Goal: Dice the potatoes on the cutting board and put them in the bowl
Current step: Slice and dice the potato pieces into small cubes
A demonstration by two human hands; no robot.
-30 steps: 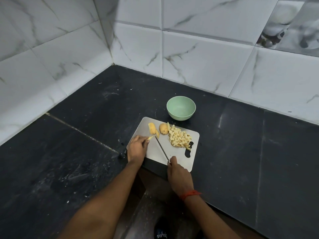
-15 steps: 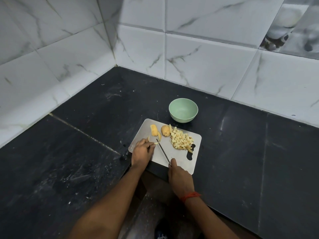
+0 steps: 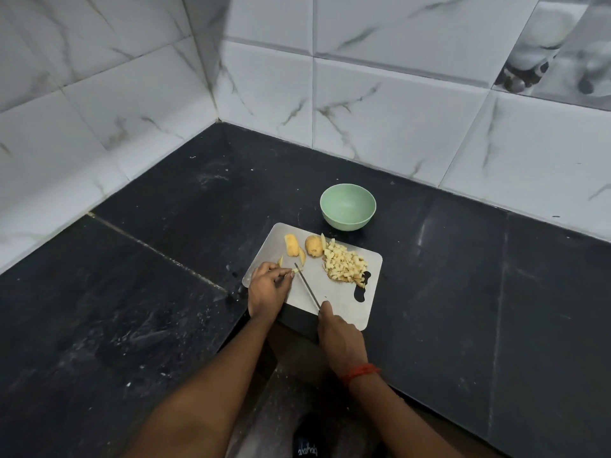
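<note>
A grey cutting board (image 3: 340, 300) lies on the black counter. On its far edge sit two potato pieces (image 3: 291, 245) (image 3: 313, 246), with thin slices beside them. A heap of diced potato (image 3: 345, 263) lies on the board's right half. My left hand (image 3: 268, 285) pinches a small potato strip (image 3: 295, 270) against the board. My right hand (image 3: 340, 338) grips the handle of a knife (image 3: 307, 286), whose blade tip meets that strip. Beyond the board stands a light green bowl (image 3: 347, 206), which looks empty.
The black stone counter (image 3: 165, 276) meets white marble-patterned wall tiles at the left and back, forming a corner. The board's near end overhangs the counter's front notch. White specks dust the counter at the left.
The knife blade has shifted slightly along the strip held under my left fingers. Both hands stay at the same spot on the board; the camera has tilted a little.
</note>
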